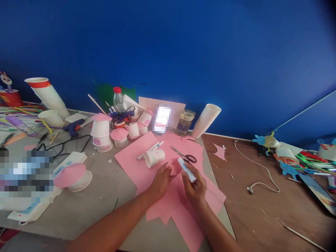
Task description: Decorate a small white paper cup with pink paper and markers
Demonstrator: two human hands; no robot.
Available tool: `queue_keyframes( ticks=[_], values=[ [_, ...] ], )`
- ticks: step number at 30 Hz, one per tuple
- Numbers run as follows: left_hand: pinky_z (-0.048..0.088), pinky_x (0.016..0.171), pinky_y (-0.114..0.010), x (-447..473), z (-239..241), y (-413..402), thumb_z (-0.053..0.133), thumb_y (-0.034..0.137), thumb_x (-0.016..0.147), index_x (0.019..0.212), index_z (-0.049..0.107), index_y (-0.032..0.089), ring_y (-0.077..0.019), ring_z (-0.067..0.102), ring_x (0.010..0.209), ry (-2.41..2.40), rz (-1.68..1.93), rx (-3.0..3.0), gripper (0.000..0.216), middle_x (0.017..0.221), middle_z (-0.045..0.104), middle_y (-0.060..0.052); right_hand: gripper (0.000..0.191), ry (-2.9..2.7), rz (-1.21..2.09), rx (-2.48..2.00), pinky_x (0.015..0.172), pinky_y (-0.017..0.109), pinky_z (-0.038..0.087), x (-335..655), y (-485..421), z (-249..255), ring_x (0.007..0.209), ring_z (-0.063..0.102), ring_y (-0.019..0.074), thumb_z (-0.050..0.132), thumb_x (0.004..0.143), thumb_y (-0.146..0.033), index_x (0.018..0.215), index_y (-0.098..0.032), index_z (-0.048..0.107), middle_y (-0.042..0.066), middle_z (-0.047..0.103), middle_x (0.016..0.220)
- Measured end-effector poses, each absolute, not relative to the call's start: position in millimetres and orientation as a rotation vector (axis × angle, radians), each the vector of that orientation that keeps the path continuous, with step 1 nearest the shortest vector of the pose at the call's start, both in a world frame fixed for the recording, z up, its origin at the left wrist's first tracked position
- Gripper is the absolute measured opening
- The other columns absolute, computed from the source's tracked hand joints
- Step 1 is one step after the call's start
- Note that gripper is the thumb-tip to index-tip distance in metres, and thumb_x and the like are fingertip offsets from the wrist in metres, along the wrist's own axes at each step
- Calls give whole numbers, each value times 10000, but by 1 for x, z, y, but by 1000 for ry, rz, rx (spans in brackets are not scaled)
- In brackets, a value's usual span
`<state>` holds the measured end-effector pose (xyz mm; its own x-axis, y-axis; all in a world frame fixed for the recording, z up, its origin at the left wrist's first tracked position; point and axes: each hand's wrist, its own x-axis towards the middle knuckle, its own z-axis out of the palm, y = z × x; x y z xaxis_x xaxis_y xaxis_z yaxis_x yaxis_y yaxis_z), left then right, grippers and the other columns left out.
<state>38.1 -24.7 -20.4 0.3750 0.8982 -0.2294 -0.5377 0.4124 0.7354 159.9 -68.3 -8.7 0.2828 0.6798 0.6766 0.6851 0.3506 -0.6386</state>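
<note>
A smooth, deep-blue wall point(162, 45) fills the background, turning paler toward the right. A thin whitish strip point(225, 134) runs along its foot. Farther right, a slanting pale line point(301, 111) crosses the blue, perhaps a panel joint. Below, a matte grey tabletop point(86, 206) meets a brown tabletop point(252, 217) along a straight edge.

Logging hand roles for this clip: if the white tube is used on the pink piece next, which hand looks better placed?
Probably the right hand: it holds the white tube, with one end close to the pink piece. The left hand holds that piece and seems better suited to steadying it.
</note>
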Motion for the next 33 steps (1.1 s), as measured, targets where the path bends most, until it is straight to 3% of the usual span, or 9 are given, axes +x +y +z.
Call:
queue_keyframes(
  ticks=[6,12,22,27,33],
  values=[
    [463,857,-319,38,-13,-24,646,202,740,1009,676,200,-208,602,982,616,981,482,270,1021,686,-58,239,-1618,-103,-1331,621,309,540,154,-64,-4,715,680,199,532,861,-224,1074,-190,636,84,732,874],
    [475,749,-283,40,-6,-25,672,195,720,964,686,181,-180,631,834,496,969,426,245,887,697,-42,248,-1621,-66,-1417,588,306,525,150,-63,-2,660,660,188,506,877,-257,1072,-183,640,81,734,881],
    [447,877,-330,38,-12,-21,637,263,787,896,693,160,-218,606,984,487,1061,481,160,941,698,-68,247,-1608,-134,-1517,595,306,507,158,-62,-7,640,615,186,494,847,-236,1015,-181,667,74,734,847],
    [460,845,-352,36,-13,-22,638,313,781,1064,650,196,-242,586,1033,642,1060,487,306,1090,671,-77,218,-1551,-102,-1573,582,302,496,164,-66,-2,576,586,172,522,830,-263,965,-194,680,54,722,759],
    [423,900,-322,37,-10,-22,677,301,745,911,654,212,-208,573,1033,653,1112,465,189,1018,680,-31,240,-1543,-12,-1433,565,286,508,160,-68,0,639,601,175,535,846,-255,1043,-201,662,58,719,811]
  ],
)
